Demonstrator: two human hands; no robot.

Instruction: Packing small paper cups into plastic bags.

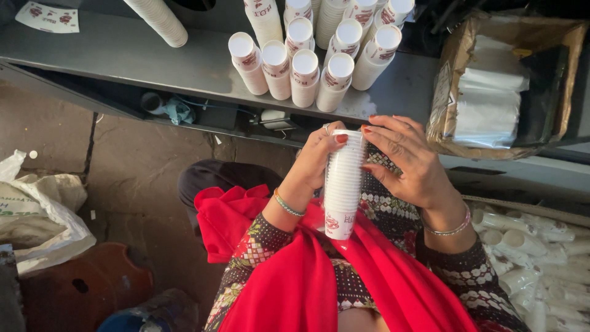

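A tall stack of white paper cups point(343, 187) with red print stands upright over my lap. My left hand point(318, 161) grips its upper part from the left, thumb near the rim. My right hand point(410, 161) holds the same stack from the right, fingers curled round the top cups. Both wrists wear bangles. A red cloth point(295, 270) lies across my lap beneath the stack.
Several stacks of the same cups point(305, 77) stand on a grey shelf point(153, 58) ahead. A cardboard box point(501, 86) with plastic-wrapped rolls sits at right. Loose cups point(528, 252) pile at lower right. A white sack point(37, 209) and a brown stool point(86, 286) are at left.
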